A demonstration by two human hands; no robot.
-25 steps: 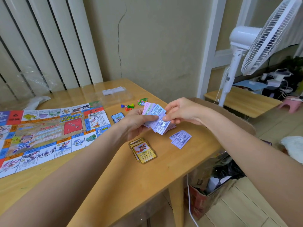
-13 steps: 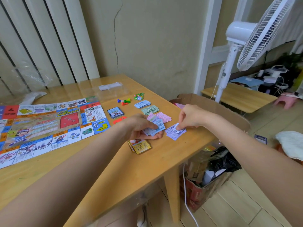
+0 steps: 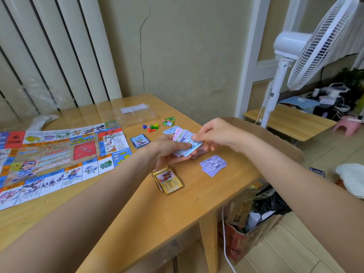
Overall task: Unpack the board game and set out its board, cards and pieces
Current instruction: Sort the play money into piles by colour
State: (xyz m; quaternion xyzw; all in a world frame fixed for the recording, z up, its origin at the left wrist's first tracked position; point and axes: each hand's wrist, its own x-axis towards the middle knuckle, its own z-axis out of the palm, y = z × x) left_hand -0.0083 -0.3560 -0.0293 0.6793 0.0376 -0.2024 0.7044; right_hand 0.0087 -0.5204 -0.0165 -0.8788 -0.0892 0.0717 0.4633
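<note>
We see wooden bench [image 3: 137,213] against cracked beige wall [image 3: 177,46]. Game board [image 3: 55,158] flat at left. Left hand [image 3: 169,152] grips fanned play money [image 3: 186,143]; right hand [image 3: 214,134] pinches top note. Purple notes [image 3: 213,165], gold cards [image 3: 168,180], blue cards [image 3: 139,141], pawns [image 3: 150,127] on bench. White fan [image 3: 307,48] stands at right, cardboard box [image 3: 271,134] beside bench edge.

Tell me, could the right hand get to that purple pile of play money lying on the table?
Probably yes. The purple pile lies in the open just below the right hand, with bare table around it. But its fingers are pinching a note from the fan of notes in the left hand.
</note>
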